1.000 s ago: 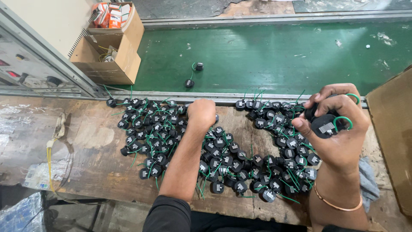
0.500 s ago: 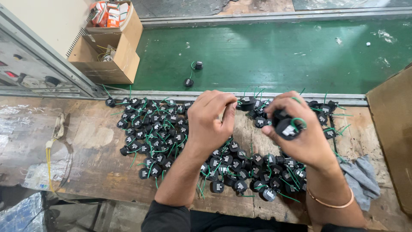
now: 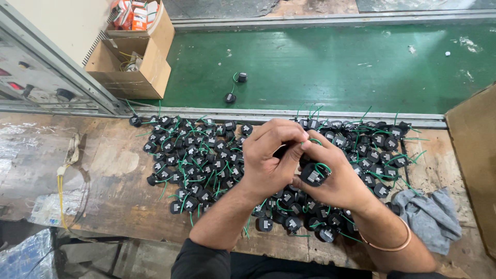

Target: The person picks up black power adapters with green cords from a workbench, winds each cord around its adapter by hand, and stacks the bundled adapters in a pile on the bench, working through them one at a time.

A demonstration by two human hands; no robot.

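I saw matt black plastic parts (image 3: 206,155) with glossy green wires, a rough worn wooden bench (image 3: 103,170), crumpled grey cloth (image 3: 431,212), and plain cardboard boxes (image 3: 134,67).

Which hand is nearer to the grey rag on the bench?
Right. The right hand is beside the grey rag, just to its left. The left hand sits farther left, on the far side of the right hand.

Black round parts (image 3: 206,155) trail green wires over a worn brown wooden bench (image 3: 108,170). The conveyor belt (image 3: 320,62) is green, the cardboard box (image 3: 139,67) tan, the rag (image 3: 429,214) grey, the bracelet (image 3: 387,245) copper-coloured.
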